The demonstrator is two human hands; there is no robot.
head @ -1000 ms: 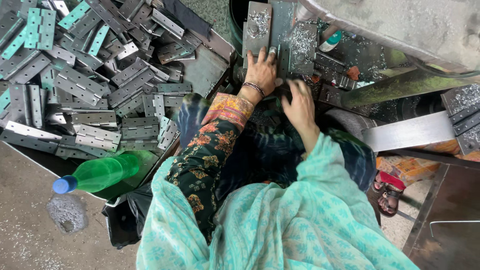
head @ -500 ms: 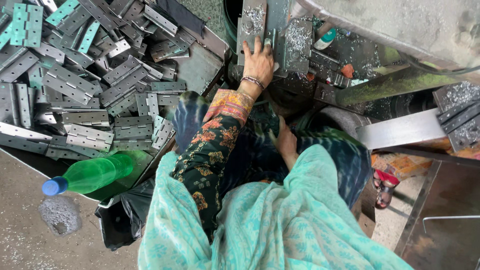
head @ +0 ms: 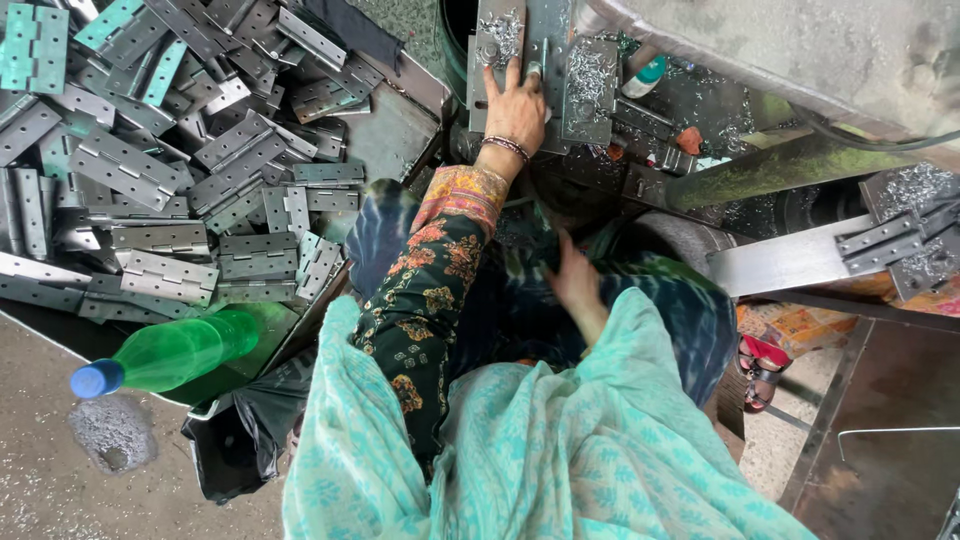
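My left hand [head: 515, 108], with a bracelet at the wrist and a floral sleeve, lies flat on a grey metal hinge plate [head: 497, 40] that sits on the machine bed. Its fingers reach over the plate and hold it down. A second hinge plate [head: 590, 85] strewn with metal shavings lies just to the right of it. My right hand [head: 575, 282] hovers low over my lap above dark patterned cloth, with fingers loosely apart and nothing visible in it. A teal scarf [head: 560, 450] covers my right arm.
A large heap of grey and teal metal hinges [head: 170, 170] fills a tray at the left. A green plastic bottle with a blue cap [head: 170, 355] lies at its near edge. Metal bars and hinges [head: 880, 240] lie on the right, and a sandal [head: 760, 365] on the floor.
My right hand has drawn back from the machine bed down to my lap. My left hand has stayed on the hinge plate, sliding slightly further up it.
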